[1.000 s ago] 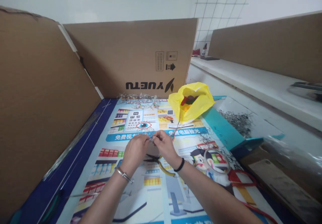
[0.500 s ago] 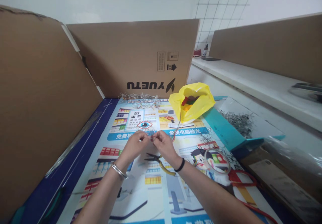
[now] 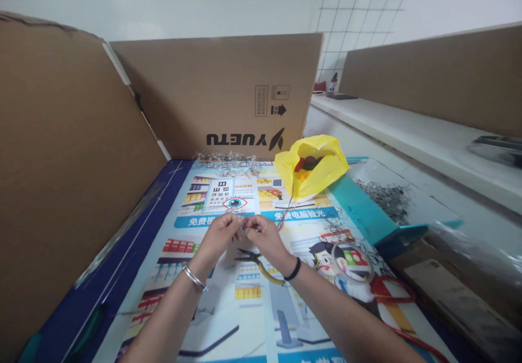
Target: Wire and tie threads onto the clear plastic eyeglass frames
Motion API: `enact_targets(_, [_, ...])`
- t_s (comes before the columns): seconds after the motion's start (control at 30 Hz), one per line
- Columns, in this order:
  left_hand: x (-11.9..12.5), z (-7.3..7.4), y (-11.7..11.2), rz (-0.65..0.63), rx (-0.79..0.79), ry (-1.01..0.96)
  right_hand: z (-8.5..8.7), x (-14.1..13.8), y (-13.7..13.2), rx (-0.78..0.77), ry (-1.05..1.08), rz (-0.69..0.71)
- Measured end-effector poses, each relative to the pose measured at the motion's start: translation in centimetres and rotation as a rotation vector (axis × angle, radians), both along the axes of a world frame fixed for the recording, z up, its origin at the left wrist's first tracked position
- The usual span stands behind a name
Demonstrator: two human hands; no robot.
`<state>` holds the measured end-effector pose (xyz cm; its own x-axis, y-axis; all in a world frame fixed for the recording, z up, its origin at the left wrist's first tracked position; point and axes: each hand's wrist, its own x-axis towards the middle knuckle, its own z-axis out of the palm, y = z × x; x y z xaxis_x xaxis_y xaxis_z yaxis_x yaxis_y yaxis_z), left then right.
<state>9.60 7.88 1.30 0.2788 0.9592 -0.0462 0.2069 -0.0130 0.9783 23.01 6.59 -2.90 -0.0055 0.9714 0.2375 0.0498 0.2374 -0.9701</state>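
Two bare hands meet fingertip to fingertip on my feed: the left hand (image 3: 222, 232) and the right hand (image 3: 266, 238) are both pinched closed on a tiny piece (image 3: 243, 223), too small for me to identify, between them above the printed sheet (image 3: 248, 319). I count one silver bangle (image 3: 194, 277) on the left wrist and one black band (image 3: 293, 269) on the right. One pair of pliers (image 3: 259, 265) lies just nearer me than the hands, yellow-handled and partly hidden by the right forearm.

Beyond the right hand, one yellow bag (image 3: 314, 173) gapes open, with red, dark and yellow contents showing. To the right I see one pale ring (image 3: 351, 262) and some red cord (image 3: 393, 289). One wire tangle (image 3: 228, 157) lines the sheet's far edge; one grey wire heap (image 3: 383, 197) sits farther right, past a teal strip (image 3: 361, 205).

Dark blue surface (image 3: 134, 243) shows at the left. Three cardboard panels (image 3: 212, 86) are in view: one blocks the left, one the far side, one stands along a white shelf (image 3: 399, 116) on the right. That shelf bears one small bottle (image 3: 333, 82); dark grid lines (image 3: 353, 9) mark the pale wall behind.
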Motion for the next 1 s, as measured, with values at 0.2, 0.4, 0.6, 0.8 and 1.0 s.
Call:
enact_targets(0.2, [0.0, -0.3, 0.2, 0.001, 0.06, 0.048, 0.5, -0.2, -0.2, -0.22, 0.233, 0.032])
enact_targets(0.4, [-0.1, -0.2, 0.4, 0.016, 0.086, 0.117, 0.5, 0.1, 0.0, -0.106, 0.107, -0.023])
enact_targets(0.6, [-0.5, 0.1, 0.3, -0.02, 0.146, 0.192, 0.1, 0.2, 0.1, 0.047, -0.117, -0.107])
enact_targets(0.8, [-0.9, -0.1, 0.4, -0.053, 0.216, 0.289, 0.9, 0.1, -0.4, 0.169, -0.255, -0.158])
enact_targets(1.0, [-0.9, -0.1, 0.4, -0.072, 0.352, 0.423, 1.2, 0.0, -0.7, 0.286, -0.298, -0.152])
